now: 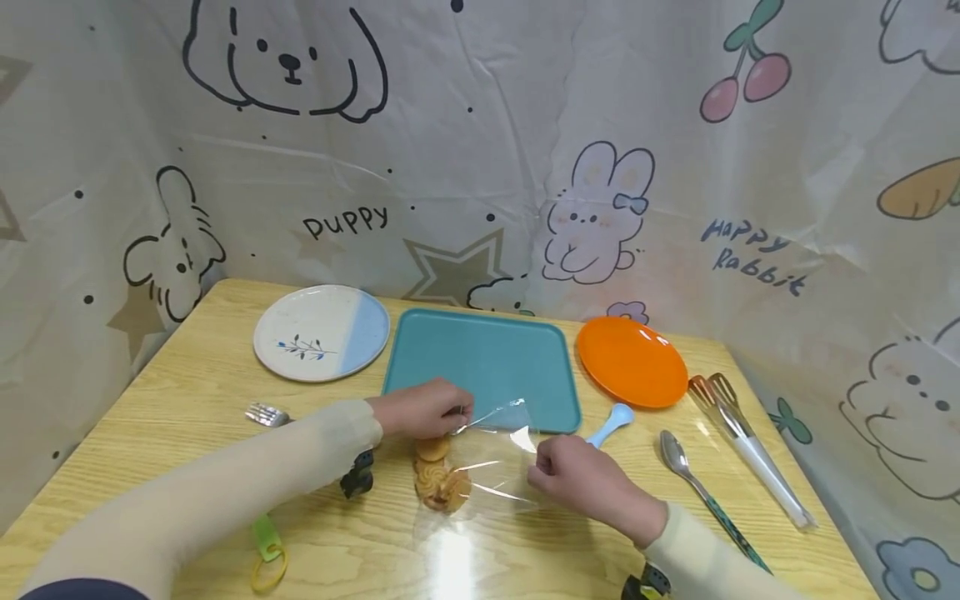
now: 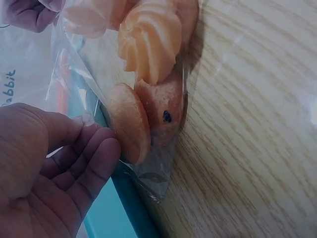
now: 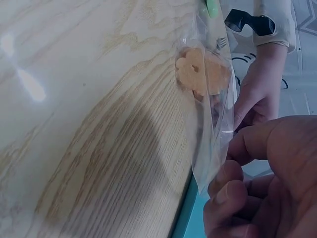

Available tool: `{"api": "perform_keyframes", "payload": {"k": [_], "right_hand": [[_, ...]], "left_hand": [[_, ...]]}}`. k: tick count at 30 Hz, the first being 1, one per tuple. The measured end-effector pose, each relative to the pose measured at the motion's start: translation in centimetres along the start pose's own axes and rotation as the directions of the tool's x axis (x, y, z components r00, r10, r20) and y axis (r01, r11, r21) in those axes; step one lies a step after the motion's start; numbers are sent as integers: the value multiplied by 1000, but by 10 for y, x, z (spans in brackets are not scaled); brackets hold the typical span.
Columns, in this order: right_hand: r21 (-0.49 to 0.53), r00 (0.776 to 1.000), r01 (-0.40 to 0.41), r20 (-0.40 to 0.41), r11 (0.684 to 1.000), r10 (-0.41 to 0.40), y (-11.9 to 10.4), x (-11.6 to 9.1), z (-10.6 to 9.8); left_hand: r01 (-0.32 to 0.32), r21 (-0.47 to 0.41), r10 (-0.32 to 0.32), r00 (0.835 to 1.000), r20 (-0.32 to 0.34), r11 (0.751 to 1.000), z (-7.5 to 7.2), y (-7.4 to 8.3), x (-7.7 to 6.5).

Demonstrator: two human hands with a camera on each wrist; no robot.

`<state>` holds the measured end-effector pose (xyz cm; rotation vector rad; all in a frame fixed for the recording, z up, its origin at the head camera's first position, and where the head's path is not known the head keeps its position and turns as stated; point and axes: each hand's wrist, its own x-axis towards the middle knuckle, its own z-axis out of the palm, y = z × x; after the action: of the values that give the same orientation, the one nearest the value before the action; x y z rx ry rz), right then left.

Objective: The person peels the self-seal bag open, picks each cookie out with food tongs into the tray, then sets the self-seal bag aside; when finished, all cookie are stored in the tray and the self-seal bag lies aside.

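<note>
A clear plastic bag (image 1: 495,471) of cookies is stretched between both hands at the table's middle. My left hand (image 1: 429,410) pinches the bag's edge between thumb and fingers, right beside a round cookie (image 2: 130,124). At the bag's other end, the right hand (image 1: 588,482) grips the plastic with curled fingers. Several golden cookies (image 1: 437,485) gather in the left part of the bag, among them a swirled cookie (image 2: 151,42). Flat and without cookies, the bag's right part reaches toward the right hand. Behind it lies a teal tray (image 1: 480,358), partly covered by the left hand.
A white and blue plate (image 1: 311,333) stands back left, an orange plate (image 1: 632,362) back right. On the right lie a light blue spoon (image 1: 611,423), a metal spoon (image 1: 675,454) and tongs (image 1: 753,454). A fork (image 1: 266,414) and a green-handled item (image 1: 266,537) lie left.
</note>
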<state>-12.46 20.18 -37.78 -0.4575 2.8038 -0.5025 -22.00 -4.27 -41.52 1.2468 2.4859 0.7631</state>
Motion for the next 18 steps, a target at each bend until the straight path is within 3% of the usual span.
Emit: {"api": "perform_keyframes", "payload": {"k": [7,12,15,18], "right_hand": [[-4,999,-21,-44,1000,21,0,2,2],[-75,995,-48,-90,996,41,-2,5,4],[-85,998,-29,-60,996,24,-2,6,3],[-14,1000,15,5,1000,-15,4,4,-3]], "left_hand": [[15,-25,-15,1000,15,1000,-2,1,0],[14,-14,-14,1000,11,1000,-1,0,0],[7,-13,-7,1000,9,1000,0,-1,1],[-3,-8,3,1000,10,1000,0,-2,0]]}}
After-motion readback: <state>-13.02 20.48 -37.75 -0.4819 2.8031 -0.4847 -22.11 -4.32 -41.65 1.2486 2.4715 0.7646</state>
